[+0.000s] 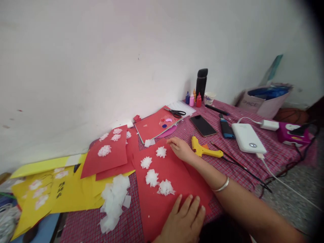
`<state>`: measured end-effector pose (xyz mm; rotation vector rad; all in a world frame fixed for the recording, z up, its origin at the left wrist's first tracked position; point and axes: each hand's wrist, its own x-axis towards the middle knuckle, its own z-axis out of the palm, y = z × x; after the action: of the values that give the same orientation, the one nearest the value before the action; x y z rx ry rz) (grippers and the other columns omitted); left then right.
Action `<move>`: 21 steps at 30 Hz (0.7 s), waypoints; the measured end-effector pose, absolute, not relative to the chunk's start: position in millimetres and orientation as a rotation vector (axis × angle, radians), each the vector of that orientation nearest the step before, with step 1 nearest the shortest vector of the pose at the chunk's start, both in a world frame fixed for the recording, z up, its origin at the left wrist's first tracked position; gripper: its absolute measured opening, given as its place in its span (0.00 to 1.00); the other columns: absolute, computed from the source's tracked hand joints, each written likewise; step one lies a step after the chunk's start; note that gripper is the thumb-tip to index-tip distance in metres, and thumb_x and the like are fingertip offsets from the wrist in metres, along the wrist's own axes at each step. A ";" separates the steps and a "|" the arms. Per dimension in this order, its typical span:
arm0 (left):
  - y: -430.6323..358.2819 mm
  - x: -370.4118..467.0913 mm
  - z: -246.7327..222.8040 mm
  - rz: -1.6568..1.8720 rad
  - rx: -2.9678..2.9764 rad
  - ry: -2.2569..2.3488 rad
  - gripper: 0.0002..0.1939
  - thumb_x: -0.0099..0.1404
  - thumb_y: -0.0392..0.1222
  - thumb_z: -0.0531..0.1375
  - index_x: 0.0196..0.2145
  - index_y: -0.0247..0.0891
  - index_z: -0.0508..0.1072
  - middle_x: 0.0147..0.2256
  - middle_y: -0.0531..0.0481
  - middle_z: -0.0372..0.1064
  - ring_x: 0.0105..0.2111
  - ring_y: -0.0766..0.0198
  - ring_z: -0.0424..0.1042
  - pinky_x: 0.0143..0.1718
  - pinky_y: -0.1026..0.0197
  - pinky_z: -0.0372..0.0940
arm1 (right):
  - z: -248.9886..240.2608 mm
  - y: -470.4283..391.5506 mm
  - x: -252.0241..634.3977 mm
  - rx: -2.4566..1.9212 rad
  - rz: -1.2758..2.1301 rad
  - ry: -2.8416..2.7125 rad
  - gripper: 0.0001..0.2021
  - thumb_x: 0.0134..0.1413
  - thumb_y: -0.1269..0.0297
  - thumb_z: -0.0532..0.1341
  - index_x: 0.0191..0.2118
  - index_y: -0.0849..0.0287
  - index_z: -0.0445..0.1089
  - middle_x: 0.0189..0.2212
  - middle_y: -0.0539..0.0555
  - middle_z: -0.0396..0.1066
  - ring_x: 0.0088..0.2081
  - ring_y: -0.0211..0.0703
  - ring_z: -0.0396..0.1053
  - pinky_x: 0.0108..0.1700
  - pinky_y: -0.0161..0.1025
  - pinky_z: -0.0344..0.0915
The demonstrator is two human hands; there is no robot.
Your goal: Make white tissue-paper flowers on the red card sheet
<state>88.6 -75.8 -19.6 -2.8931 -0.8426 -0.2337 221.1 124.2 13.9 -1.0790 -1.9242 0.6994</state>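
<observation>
A red sheet [152, 216] with several white tissue flowers [152, 178] on its upper half lies on the checked cloth. Flat on the sheet's lower right rests my left hand [181, 221], its fingers spread and holding nothing. My right hand [180, 148] is at the sheet's top right corner, thumb and fingertips pinched together; what is between them, if anything, is too small to tell. To the left of the sheet sits a heap of white tissue pieces [115, 199]. A yellow glue gun [206, 151] lies right of my right hand.
Other red sheets with flowers [106, 162] and yellow sheets [68, 192] lie left. Behind are scissors [177, 113], paint bottles [198, 100] and a black flask [201, 84]. On the right are a phone [203, 125], a white power bank [248, 137] with cables and a purple socket box [291, 135].
</observation>
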 end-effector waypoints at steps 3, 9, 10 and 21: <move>-76.9 89.9 -19.4 -0.288 -2.827 -0.845 0.25 0.69 0.47 0.50 0.60 0.35 0.61 0.59 0.44 0.63 0.57 0.53 0.62 0.54 0.50 0.59 | 18.5 126.5 231.6 -1.229 0.515 -2.215 0.15 0.56 0.75 0.51 0.43 0.61 0.73 0.41 0.59 0.74 0.43 0.45 0.71 0.46 0.38 0.62; -76.7 92.0 -20.4 -0.400 -2.715 -0.829 0.21 0.70 0.46 0.50 0.56 0.37 0.66 0.56 0.46 0.67 0.56 0.55 0.64 0.53 0.51 0.60 | 35.9 121.2 242.6 -1.479 0.332 -2.339 0.18 0.59 0.73 0.50 0.49 0.60 0.73 0.47 0.60 0.74 0.48 0.49 0.70 0.49 0.40 0.60; -75.3 93.1 -24.6 -0.465 -2.679 -0.822 0.20 0.69 0.47 0.51 0.55 0.37 0.67 0.55 0.47 0.68 0.55 0.55 0.64 0.52 0.52 0.60 | 40.0 119.5 242.9 -1.481 0.299 -2.342 0.18 0.59 0.72 0.50 0.49 0.60 0.73 0.47 0.60 0.74 0.48 0.49 0.70 0.49 0.40 0.60; -65.8 100.9 -63.5 -0.961 -2.494 -0.800 0.16 0.69 0.40 0.50 0.47 0.41 0.73 0.48 0.49 0.74 0.50 0.58 0.69 0.57 0.53 0.55 | 120.3 169.4 346.4 -1.908 -0.007 -2.525 0.15 0.57 0.68 0.52 0.43 0.65 0.75 0.41 0.64 0.75 0.42 0.52 0.71 0.39 0.39 0.60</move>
<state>100.9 -65.8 -63.5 -2.4938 -0.8003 -0.9610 346.4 169.4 120.3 -1.9078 -2.5254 -0.0072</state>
